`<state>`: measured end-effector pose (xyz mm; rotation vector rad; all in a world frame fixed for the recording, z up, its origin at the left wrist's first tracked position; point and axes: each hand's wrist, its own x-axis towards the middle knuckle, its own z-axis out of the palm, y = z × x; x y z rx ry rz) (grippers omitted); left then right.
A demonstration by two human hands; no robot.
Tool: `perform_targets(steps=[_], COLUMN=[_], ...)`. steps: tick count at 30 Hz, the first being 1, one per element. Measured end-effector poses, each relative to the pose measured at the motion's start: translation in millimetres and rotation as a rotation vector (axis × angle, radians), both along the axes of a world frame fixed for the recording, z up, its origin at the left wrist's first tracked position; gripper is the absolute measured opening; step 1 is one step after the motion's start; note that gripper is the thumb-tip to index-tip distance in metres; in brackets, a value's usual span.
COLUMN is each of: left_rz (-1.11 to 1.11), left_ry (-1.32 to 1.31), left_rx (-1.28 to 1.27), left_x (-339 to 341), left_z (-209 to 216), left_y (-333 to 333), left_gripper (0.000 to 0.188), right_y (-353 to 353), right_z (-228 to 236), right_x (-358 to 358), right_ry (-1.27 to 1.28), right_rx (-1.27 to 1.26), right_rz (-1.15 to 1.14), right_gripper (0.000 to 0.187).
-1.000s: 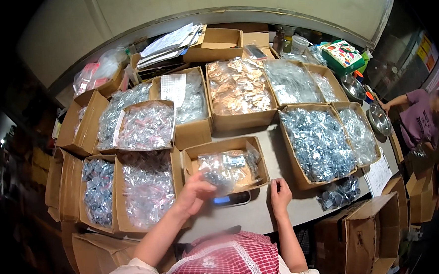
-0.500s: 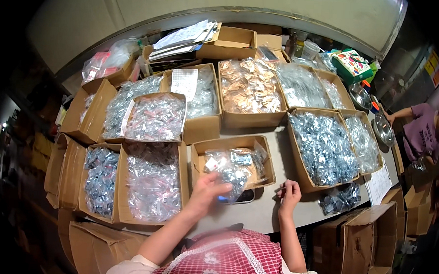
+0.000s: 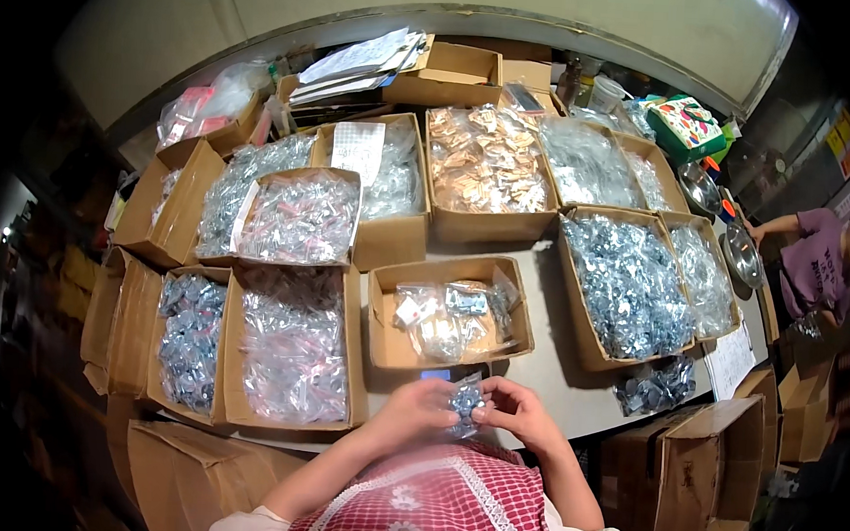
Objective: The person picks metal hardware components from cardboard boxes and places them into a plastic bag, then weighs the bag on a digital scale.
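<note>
A small clear plastic bag of shiny grey metal parts (image 3: pixel 466 407) is held between my two hands, close to the apron. My left hand (image 3: pixel 416 405) is closed around its left side. With thumb and fingers, my right hand (image 3: pixel 521 417) grips the bag's right side. Just beyond my hands stands a small open cardboard box (image 3: pixel 382 345). Several clear packets (image 3: pixel 441 336) lie inside it, one of them with a blue-and-white piece (image 3: pixel 466 300). A dark, flat object with a lit blue patch (image 3: pixel 436 374) shows partly between the box and my hands.
Open cartons of bagged parts surround the work spot: silvery bags (image 3: pixel 295 355) at left, copper-coloured pieces (image 3: pixel 488 163) behind, bluish-grey parts (image 3: pixel 626 286) at right. A dark bag (image 3: pixel 657 385) lies by the right carton. A person in a purple shirt (image 3: pixel 814 262) is at far right.
My left hand has brought the bag of metal parts from over the small box back toward the apron. My right hand has moved left and now grips the bag too.
</note>
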<state>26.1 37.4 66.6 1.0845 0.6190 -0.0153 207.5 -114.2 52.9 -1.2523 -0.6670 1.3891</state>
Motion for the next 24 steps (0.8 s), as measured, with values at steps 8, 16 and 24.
perform_targets(steps=[8, 16, 24], left_rz=[0.167, 0.212, 0.273], left_ry=[-0.069, -0.049, -0.094], left_rx=[-0.172, -0.244, -0.226], left_x=[-12.5, -22.8, -27.5], left_z=[-9.4, -2.5, -11.9], left_y=[-13.3, -11.7, -10.4], left_gripper=[0.052, 0.048, 0.047], right_y=[14.7, 21.6, 29.5], right_z=[10.2, 12.9, 15.6], right_x=[-33.4, -33.6, -43.8], right_ry=[0.231, 0.117, 0.161], right_rx=[-0.089, -0.156, -0.030], right_rz=[-0.203, 0.029, -0.185], right_gripper=[0.030, 0.046, 0.049])
